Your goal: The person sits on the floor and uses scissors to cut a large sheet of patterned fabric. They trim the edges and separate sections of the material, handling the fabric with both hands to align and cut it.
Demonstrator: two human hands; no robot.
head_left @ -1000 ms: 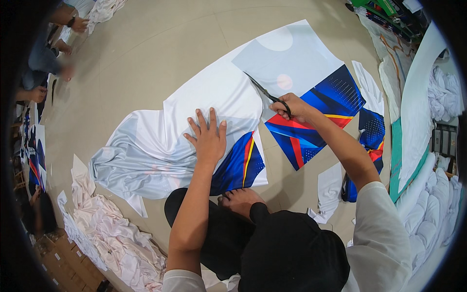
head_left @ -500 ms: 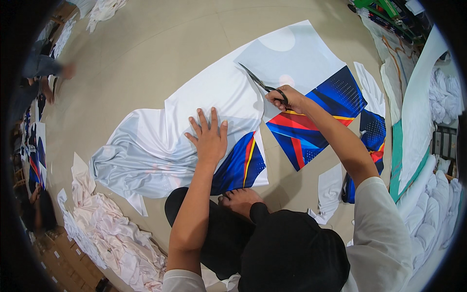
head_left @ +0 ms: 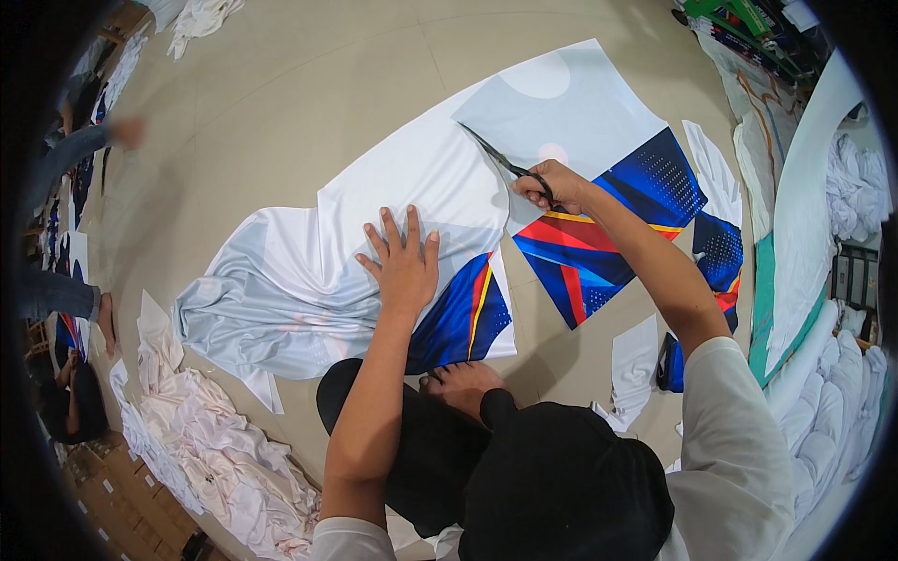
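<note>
A large sheet of white and pale grey fabric (head_left: 393, 159) lies spread on the floor, with a printed blue, red and yellow panel (head_left: 463, 313) at its near edge. Fingers spread, my left hand (head_left: 402, 266) presses flat on it. In my right hand (head_left: 552, 187) are black scissors (head_left: 500, 159), fingers wrapped round their handles. Their blades point up and left across the fabric, along the edge where the white part meets a pale grey piece. Beneath and beside my right hand lies another blue and red printed section (head_left: 599, 257), its lower part split from the left portion.
Crumpled pale pink cloth (head_left: 224, 449) is heaped at the lower left. Fabric scraps (head_left: 636, 365) lie to the right, near white bundles (head_left: 828, 411) along the wall. Another person's leg and foot (head_left: 105, 313) show at the far left. My own bare foot (head_left: 463, 385) is near the fabric.
My hands and the scissors have hardly moved. At the far left, another person's legs have shifted, and a foot now shows lower down.
</note>
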